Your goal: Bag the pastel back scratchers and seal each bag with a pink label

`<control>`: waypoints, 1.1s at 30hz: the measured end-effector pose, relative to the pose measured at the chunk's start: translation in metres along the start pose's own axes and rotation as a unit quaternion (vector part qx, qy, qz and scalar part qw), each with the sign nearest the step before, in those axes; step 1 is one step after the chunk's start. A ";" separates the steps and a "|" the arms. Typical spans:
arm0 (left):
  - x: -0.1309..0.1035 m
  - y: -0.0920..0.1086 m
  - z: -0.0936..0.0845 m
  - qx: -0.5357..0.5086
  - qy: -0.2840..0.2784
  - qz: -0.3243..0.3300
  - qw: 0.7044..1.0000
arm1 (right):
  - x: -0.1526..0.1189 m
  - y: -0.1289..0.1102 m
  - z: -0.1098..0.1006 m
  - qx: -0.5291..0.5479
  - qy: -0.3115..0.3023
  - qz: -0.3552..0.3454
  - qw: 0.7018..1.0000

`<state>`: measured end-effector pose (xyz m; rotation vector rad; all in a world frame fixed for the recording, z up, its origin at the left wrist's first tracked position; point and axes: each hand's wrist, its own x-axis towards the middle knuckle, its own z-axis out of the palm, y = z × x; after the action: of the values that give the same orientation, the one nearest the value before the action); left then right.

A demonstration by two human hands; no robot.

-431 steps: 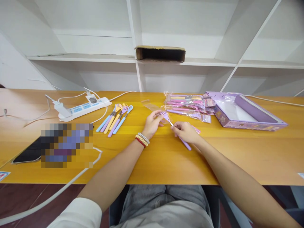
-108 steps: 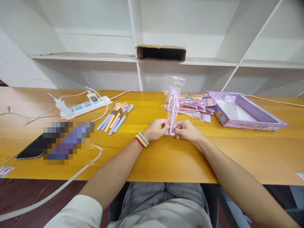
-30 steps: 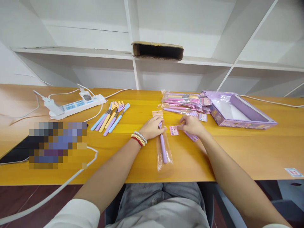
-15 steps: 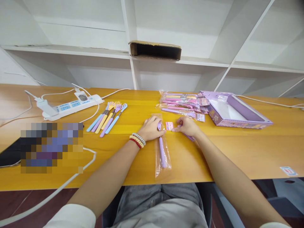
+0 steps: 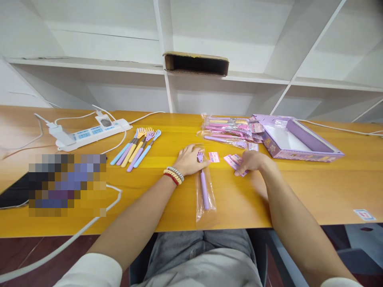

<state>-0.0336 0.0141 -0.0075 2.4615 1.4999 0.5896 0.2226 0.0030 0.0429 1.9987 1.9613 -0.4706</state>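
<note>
A clear plastic bag [image 5: 210,195] lies on the table in front of me, with a purple hand-shaped back scratcher [image 5: 204,189] inside. My left hand [image 5: 190,160] rests on the bag's upper left part, fingers spread, thumb reaching over the bag beside the scratcher's head. A small pink card [image 5: 214,157] lies just right of that thumb. Farther right, my right hand [image 5: 252,161] is on several pink and purple cards [image 5: 231,161], its fingers closed around their right side; the fingertips are partly hidden.
Several loose back scratchers [image 5: 136,149] lie at the left by a white power strip [image 5: 95,135]. Bagged ones [image 5: 227,129] are piled at the back, beside an open purple box [image 5: 305,155]. A cable crosses the left side.
My right hand has moved right, away from the single pink card and onto the other cards, which now show more. My left hand has stayed at the bag.
</note>
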 end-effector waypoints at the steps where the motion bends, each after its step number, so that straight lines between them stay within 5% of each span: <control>1: 0.001 -0.001 0.000 -0.005 0.007 -0.008 1.000 | 0.003 0.001 0.001 -0.002 0.015 0.011 1.000; 13: 0.010 -0.012 0.000 -0.004 0.023 -0.058 0.998 | 0.010 0.004 0.007 0.104 0.073 -0.057 0.990; 17: 0.010 -0.012 -0.001 -0.011 0.016 -0.042 0.999 | 0.014 -0.001 0.012 0.157 0.206 -0.105 0.960; 22: 0.010 -0.011 -0.002 -0.021 0.013 -0.037 0.999 | 0.020 -0.021 0.025 0.192 0.361 -0.059 0.911; 28: 0.013 -0.008 -0.004 -0.084 0.023 -0.037 0.995 | 0.024 -0.035 0.034 0.228 0.366 -0.092 0.898; 33: 0.012 -0.005 -0.003 -0.102 0.030 -0.020 0.994 | 0.024 -0.033 0.035 0.186 0.325 -0.043 0.926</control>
<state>-0.0346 0.0269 -0.0041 2.2742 1.4293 0.7752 0.1891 0.0103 0.0014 2.5582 2.4995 -0.2152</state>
